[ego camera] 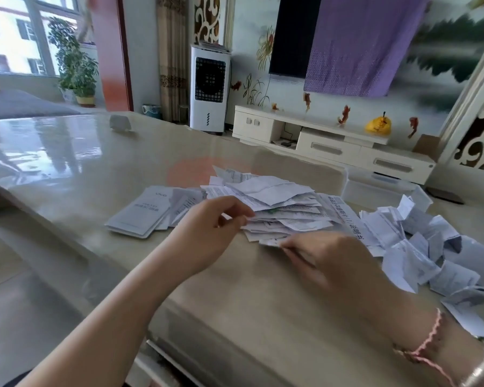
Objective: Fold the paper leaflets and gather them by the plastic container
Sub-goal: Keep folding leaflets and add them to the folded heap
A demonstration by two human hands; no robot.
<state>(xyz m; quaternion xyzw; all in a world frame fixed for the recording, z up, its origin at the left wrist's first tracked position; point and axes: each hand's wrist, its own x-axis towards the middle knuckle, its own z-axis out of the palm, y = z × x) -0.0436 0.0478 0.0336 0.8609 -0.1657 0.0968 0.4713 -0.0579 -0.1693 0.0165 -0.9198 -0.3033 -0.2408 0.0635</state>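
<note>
A heap of folded leaflets [419,247] already lay at the right, just near the plastic container [375,188]. A loose pile of flat leaflets [277,208] remained in the middle of the table [95,163]. The left hand [221,219] pinched the pile's edge; the right hand [324,258] pinched its nearest sheet.

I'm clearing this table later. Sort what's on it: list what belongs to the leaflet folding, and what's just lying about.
Job:
flat leaflets, pinched by left hand and right hand
folded leaflets
container

Lying about:
booklets
small white object at the far edge
</note>
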